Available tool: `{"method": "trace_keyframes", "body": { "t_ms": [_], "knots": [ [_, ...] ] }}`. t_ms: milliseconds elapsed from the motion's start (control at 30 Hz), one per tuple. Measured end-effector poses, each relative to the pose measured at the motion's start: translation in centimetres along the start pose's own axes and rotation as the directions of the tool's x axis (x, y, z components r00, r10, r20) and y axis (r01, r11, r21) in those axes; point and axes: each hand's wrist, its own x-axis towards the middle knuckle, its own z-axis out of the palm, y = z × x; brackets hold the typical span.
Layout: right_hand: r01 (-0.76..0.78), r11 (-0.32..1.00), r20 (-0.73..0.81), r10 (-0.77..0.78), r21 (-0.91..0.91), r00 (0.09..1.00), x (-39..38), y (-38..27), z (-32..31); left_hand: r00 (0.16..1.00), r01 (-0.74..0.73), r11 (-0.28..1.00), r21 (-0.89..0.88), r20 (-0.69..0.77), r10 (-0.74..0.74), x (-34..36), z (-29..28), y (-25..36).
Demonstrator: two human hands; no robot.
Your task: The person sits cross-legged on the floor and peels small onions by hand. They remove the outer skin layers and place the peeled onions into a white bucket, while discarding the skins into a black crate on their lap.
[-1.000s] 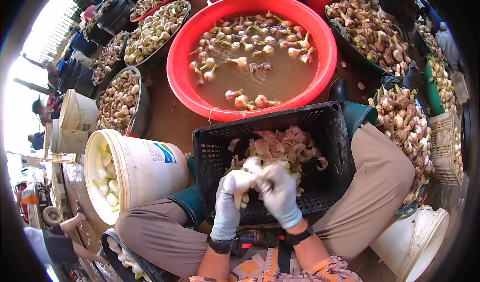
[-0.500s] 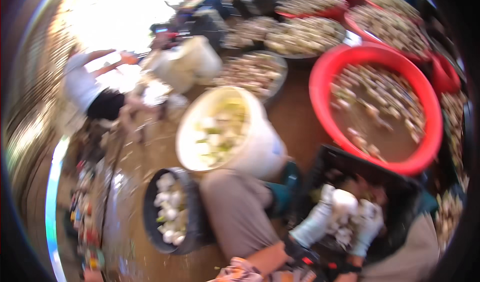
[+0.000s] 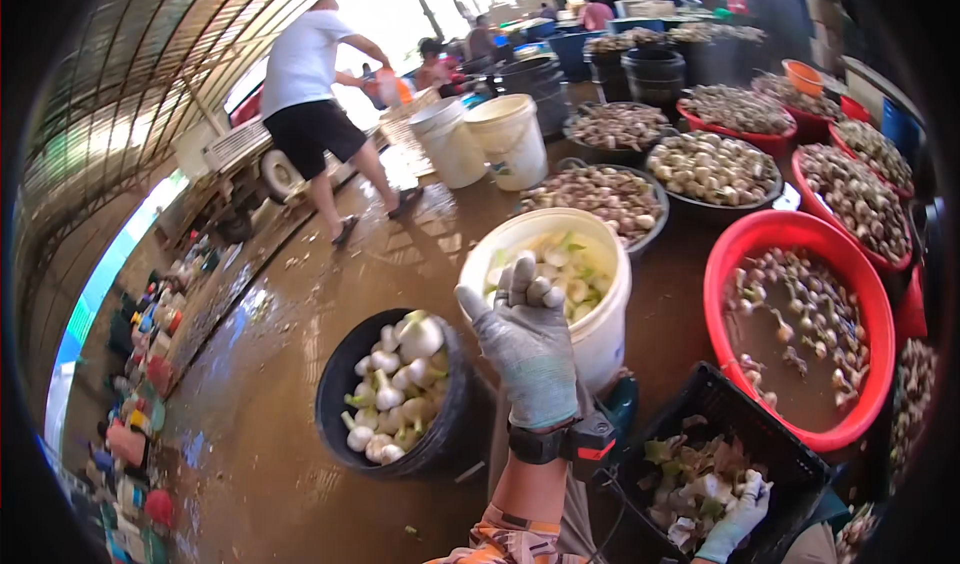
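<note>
My left hand [image 3: 528,349], in a grey-white glove, is raised beside the white bucket [image 3: 612,336] of pale garlic bulbs. Its fingers are apart, with nothing in them. To its left stands a black bucket [image 3: 330,424] of peeled white garlic bulbs [image 3: 390,389]. One larger-looking garlic bulb [image 3: 421,336] shows at that bucket's far rim; whether it is in the air or resting, I cannot tell. At lower right, my gloved right hand [image 3: 738,517] is down in a black crate [image 3: 790,464] among loose garlic skins [image 3: 700,479]. Its fingers are curled; what they hold is unclear.
A red tub [image 3: 715,294] with garlic in brown water stands right of the crate. Several basins of garlic [image 3: 715,167] fill the far right. Two white buckets [image 3: 508,139] stand farther back, near a standing person [image 3: 312,84]. The floor [image 3: 260,444] is wet.
My left hand has left the crate and risen to the left, toward the buckets. My right hand stays in the crate. The view has swung, and the standing person shows more fully.
</note>
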Motion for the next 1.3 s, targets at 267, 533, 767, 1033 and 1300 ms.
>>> {"method": "trace_keyframes", "body": {
  "t_ms": [267, 533, 767, 1033, 1300],
  "knots": [
    [-0.074, 0.997, -0.010, 0.074, -0.015, 0.997, 0.9, -0.3, 2.4, 0.609, 0.572, 0.410, 0.710, -0.033, -0.792, 1.5, -4.7, -29.8],
    [-0.335, 0.919, -0.045, 0.351, 0.207, 0.935, 3.6, -1.0, -0.3, 0.197, -0.570, 0.061, 0.820, 0.209, -0.958, -5.8, -9.5, -58.8],
    [-0.503, 0.851, -0.012, 0.511, 0.151, 0.860, 4.4, -1.5, 0.0, -0.220, -0.906, 0.337, 0.257, 0.395, -0.892, -16.8, -12.7, -71.0],
    [-0.474, 0.847, 0.012, 0.486, 0.240, 0.874, 3.9, -2.4, -0.8, -0.233, -0.716, 0.258, 0.649, 0.126, -0.964, -12.7, -11.9, -64.9],
    [-0.200, 0.806, 0.143, 0.145, 0.557, 0.979, 1.6, 0.5, 0.1, 0.203, 0.436, -0.020, 0.900, -0.120, -0.972, -12.1, -3.1, -40.1]
  ]
}}
